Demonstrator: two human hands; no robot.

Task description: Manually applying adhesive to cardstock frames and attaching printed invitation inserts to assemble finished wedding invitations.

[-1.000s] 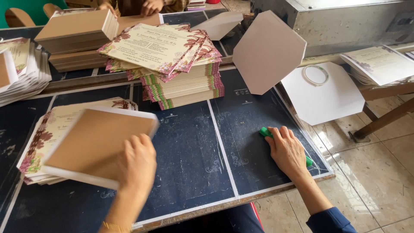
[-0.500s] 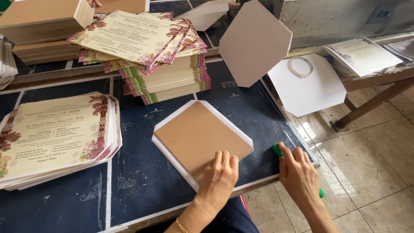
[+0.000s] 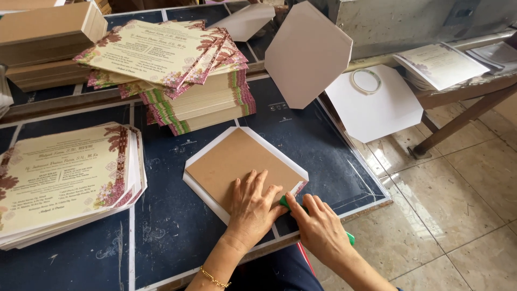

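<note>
Pressing flat with spread fingers, the left hand (image 3: pixel 252 207) pins a brown board (image 3: pixel 242 167) lying on white backing paper on the dark blue table (image 3: pixel 172 231), while the right hand (image 3: pixel 319 226), curled shut around a green tool (image 3: pixel 288 203), works at the board's near corner. Should that flat palm slip on the smooth card, I'd guess the corner would fold crooked. Beyond lie flowery cream card stacks (image 3: pixel 64 178), a fanned pile (image 3: pixel 177 75), and a white hexagonal sheet (image 3: pixel 308 54).
</note>
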